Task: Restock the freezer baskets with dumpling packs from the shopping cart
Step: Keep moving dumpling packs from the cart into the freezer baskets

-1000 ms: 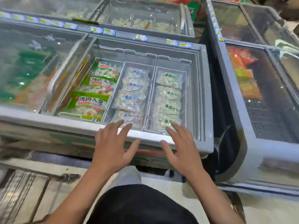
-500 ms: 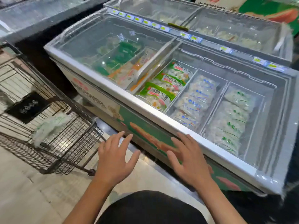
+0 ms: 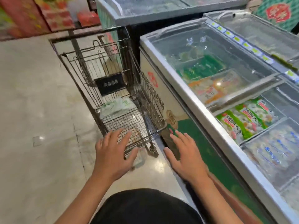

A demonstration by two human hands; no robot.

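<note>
Your left hand (image 3: 113, 155) and right hand (image 3: 186, 157) are both empty, fingers spread and straight, palms down, held out ahead of you above the floor (image 3: 37, 126) and touching nothing. Versus half a second back: same hand pose, but your view has swung left, so the cart (image 3: 113, 94) is now dead ahead instead of off at the left edge, and the freezer (image 3: 194, 110) has slid to the right side. Your left fingertips overlap the cart's near wire end; your right hand sits in front of the freezer's green front panel, just right of the cart's corner. One pale dumpling pack (image 3: 116, 106) lies flat on the cart's wire bottom, around mid-length, under the black panel of the folded child seat; too blurred to read its long axis or which way it points. In the freezer, green packs (image 3: 242, 120) lie in the leftmost open basket in a row running away from you, long axes across the basket; blue-printed clear packs (image 3: 275, 152) fill the next basket to the right. The sliding glass lid (image 3: 210, 62) covers the freezer's left half.
</note>
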